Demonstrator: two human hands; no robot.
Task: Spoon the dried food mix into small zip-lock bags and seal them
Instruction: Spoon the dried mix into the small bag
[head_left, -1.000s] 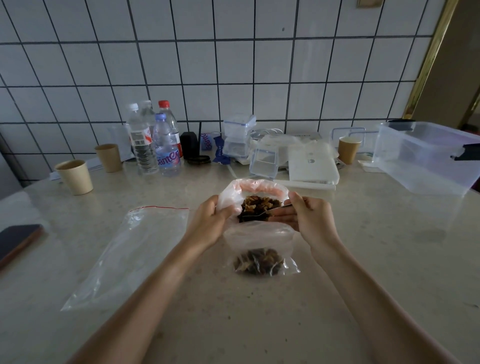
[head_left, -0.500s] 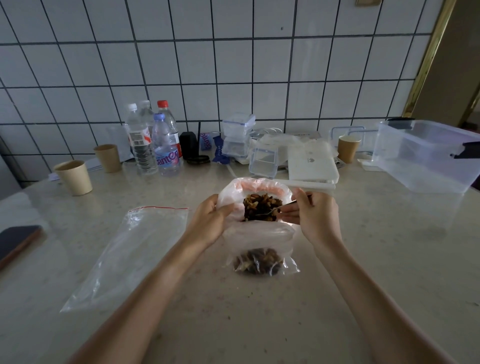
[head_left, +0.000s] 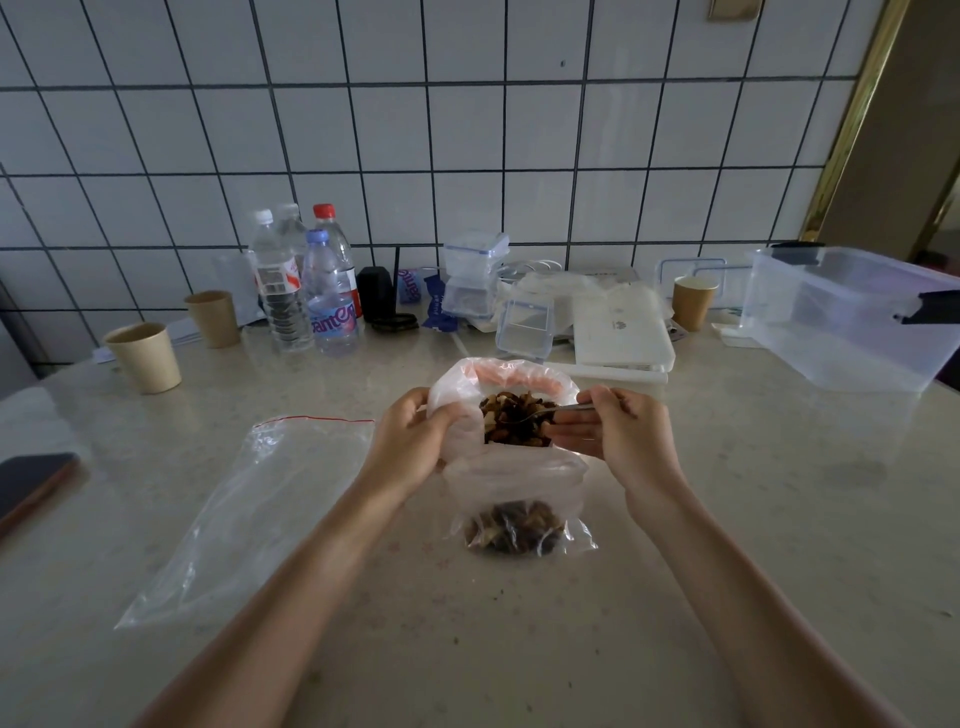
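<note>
- The rim of the pink-tinted source bag (head_left: 457, 387) is gripped by the left hand (head_left: 410, 441), fingers curled round the plastic; this is judged to be done so that the mouth is kept wide and upright for scooping.
- A metal spoon (head_left: 550, 410) is pinched in the right hand (head_left: 618, 436) between thumb and curled upper fingers, while the lower fingers are stretched out toward the bag, apparently to steady it.
- The spoon's bowl is buried in the dried food mix (head_left: 514, 423), so a scoop is judged to be under way; whether it is loaded cannot be told.
- A small zip-lock bag (head_left: 517, 499) is kept just in front of the source bag, touching it, so that the carry is short. A portion of mix is already held at its bottom, and its mouth appears unsealed.
- A second, empty zip-lock bag (head_left: 254, 514) with a red strip is laid flat to the left on the countertop (head_left: 753, 519), presumably in reserve.
- The small bag's opening is hidden by folded plastic and the hands, so its width cannot be made out.
- The phone (head_left: 31, 486) is cut off at the left edge, and the clear storage box (head_left: 852, 317) at the right.
</note>
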